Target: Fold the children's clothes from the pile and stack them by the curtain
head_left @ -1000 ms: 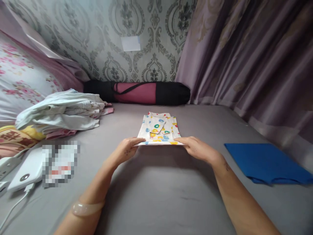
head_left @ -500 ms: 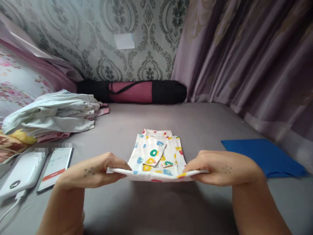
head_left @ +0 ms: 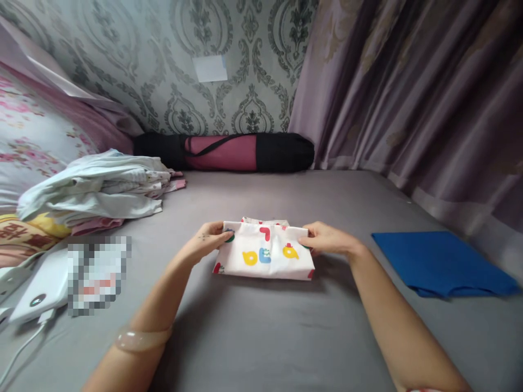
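Note:
A white shirt (head_left: 265,261) with a print of coloured letters and figures lies folded over on the grey sheet in front of me. My left hand (head_left: 210,239) pinches the upper left corner of the folded layer, thumb on top. The upper right corner is gripped by my right hand (head_left: 324,238) in the same way. Behind the fold a strip of the shirt's collar shows. Fingers beneath the cloth are partly hidden on both sides.
A blue folded cloth (head_left: 441,261) lies at the right. Heaped clothes (head_left: 93,188) are at the left, near a white power bank (head_left: 44,288) with a cable and a blurred-out phone (head_left: 100,277). A black and maroon roll bag (head_left: 223,152) rests against the wall.
Both hands have moved away from me and closer together, carrying the shirt's near edge up over its upper part. The printed underside of that layer now faces up.

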### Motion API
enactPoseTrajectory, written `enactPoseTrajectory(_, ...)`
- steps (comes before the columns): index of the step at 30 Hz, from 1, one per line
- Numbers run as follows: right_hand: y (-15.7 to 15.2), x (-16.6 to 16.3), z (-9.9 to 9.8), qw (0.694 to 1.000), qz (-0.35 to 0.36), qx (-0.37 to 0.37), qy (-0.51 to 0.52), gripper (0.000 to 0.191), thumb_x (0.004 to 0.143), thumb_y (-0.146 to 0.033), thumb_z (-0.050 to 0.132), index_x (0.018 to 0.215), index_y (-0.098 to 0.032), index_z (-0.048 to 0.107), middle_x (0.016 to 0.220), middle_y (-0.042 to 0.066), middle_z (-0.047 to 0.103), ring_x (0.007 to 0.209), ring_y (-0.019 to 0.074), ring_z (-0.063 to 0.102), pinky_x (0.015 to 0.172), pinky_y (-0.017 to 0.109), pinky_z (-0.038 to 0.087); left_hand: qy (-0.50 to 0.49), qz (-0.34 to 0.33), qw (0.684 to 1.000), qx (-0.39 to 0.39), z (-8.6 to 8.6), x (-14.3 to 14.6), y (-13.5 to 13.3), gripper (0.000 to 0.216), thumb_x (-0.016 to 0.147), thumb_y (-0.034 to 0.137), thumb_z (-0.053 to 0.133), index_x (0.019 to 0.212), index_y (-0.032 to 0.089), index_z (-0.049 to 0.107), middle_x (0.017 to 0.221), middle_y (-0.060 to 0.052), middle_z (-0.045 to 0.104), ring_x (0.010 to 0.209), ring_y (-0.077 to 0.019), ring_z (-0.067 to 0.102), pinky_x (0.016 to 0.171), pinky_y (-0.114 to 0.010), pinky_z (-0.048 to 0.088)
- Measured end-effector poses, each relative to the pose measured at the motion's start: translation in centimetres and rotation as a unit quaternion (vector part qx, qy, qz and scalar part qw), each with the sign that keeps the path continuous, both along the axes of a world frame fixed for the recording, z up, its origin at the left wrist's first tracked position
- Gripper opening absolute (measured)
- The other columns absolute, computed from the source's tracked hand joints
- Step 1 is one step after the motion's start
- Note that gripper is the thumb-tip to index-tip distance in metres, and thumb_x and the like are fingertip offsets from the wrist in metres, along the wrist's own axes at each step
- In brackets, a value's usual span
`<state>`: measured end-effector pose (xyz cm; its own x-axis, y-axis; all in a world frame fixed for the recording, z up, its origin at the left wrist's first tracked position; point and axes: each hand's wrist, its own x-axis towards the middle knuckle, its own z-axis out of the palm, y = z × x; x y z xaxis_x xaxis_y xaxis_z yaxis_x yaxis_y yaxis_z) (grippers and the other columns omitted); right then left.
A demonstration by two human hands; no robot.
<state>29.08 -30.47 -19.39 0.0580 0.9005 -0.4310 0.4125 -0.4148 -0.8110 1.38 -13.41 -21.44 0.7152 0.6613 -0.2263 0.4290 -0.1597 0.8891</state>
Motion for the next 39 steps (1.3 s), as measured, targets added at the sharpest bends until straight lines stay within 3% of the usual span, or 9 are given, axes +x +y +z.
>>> enactPoseTrajectory(3,1.0,0.1,-2.2,0.996,-0.086,-0.001,-0.037,0.022,0.08,-0.027,0.06,0.094,-0.011,0.066,0.083,0.008,0.071,0.067,0.0154,0.065,0.054,0.021,0.05,0.065,0.045,0.991,0.105,-1.4,1.8,0.4,0.026,0.083,0.035,0.046,0.088,0.013,0.06,0.075,-0.003,0.061,0.068,-0.0156,0.055,0.056,-0.024,0.038)
enactPoseTrajectory(6,1.5,0.3,-3.7,0.99,-0.117,0.013,-0.074,0.018,0.08,-0.024,0.058,0.091,-0.011,0.064,0.078,0.006,0.07,0.06,0.0145,0.063,0.051,0.022,0.048,0.143,0.081,0.96,0.225,-2.5,3.1,0.6,0.02,0.086,0.03,0.042,0.076,0.017,0.053,0.074,-0.003,0.06,0.069,-0.0165,0.055,0.057,-0.025,0.036)
enactPoseTrajectory(12,2.0,1.1,-5.6,0.971,-0.115,0.054,-0.201,0.02,0.085,-0.029,0.05,0.078,-0.014,0.059,0.065,0.003,0.064,0.052,0.0123,0.059,0.045,0.019,0.039,0.204,0.091,0.92,0.323,-3.5,4.2,-0.4,0.019,0.095,0.028,0.03,0.092,0.021,0.048,0.083,-0.007,0.064,0.077,-0.0211,0.06,0.062,-0.028,0.038)
enactPoseTrajectory(16,2.2,1.0,-5.9,0.955,-0.104,0.047,-0.275,0.026,0.089,-0.032,0.044,0.082,-0.014,0.061,0.064,0.003,0.064,0.053,0.0128,0.058,0.049,0.021,0.037,0.216,0.069,0.896,0.382,-3.9,4.2,-1.3,0.02,0.097,0.027,0.026,0.101,0.02,0.045,0.088,-0.009,0.065,0.079,-0.0221,0.062,0.066,-0.029,0.04)
enactPoseTrajectory(24,2.3,0.0,-4.6,0.932,-0.095,0.015,-0.351,0.034,0.091,-0.033,0.04,0.083,-0.014,0.067,0.069,0.009,0.068,0.063,0.0171,0.063,0.055,0.023,0.037,0.276,0.076,0.879,0.381,-4.2,4.6,-1.6,0.024,0.099,0.029,0.023,0.1,0.017,0.043,0.092,-0.014,0.065,0.079,-0.0258,0.066,0.068,-0.034,0.045)
enactPoseTrajectory(31,2.4,-0.3,-4.4,0.934,-0.117,-0.023,-0.337,0.031,0.087,-0.03,0.044,0.076,-0.016,0.069,0.06,0.008,0.068,0.059,0.0183,0.064,0.054,0.023,0.039,0.273,0.123,0.872,0.388,-4.4,4.9,-1.5,0.022,0.097,0.03,0.03,0.104,0.014,0.044,0.094,-0.016,0.068,0.083,-0.0265,0.067,0.069,-0.034,0.047)
enactPoseTrajectory(36,2.2,-0.3,-3.8,0.939,-0.103,-0.072,-0.319,0.042,0.092,-0.037,0.04,0.068,-0.017,0.069,0.059,0.009,0.068,0.055,0.0185,0.065,0.057,0.026,0.044,0.307,0.138,0.868,0.365,-3.9,4.6,-1.7,0.03,0.097,0.035,0.031,0.106,0.012,0.047,0.091,-0.017,0.069,0.083,-0.0286,0.068,0.07,-0.036,0.048)
enactPoseTrajectory(39,1.9,-1.0,-2.7,0.909,-0.111,-0.078,-0.393,0.037,0.092,-0.036,0.042,0.08,-0.016,0.071,0.072,0.013,0.071,0.073,0.0231,0.069,0.066,0.03,0.047,0.312,0.152,0.856,0.382,-3.5,4.0,-1.7,0.033,0.097,0.037,0.03,0.106,0.012,0.049,0.095,-0.016,0.066,0.085,-0.0283,0.066,0.069,-0.035,0.047)
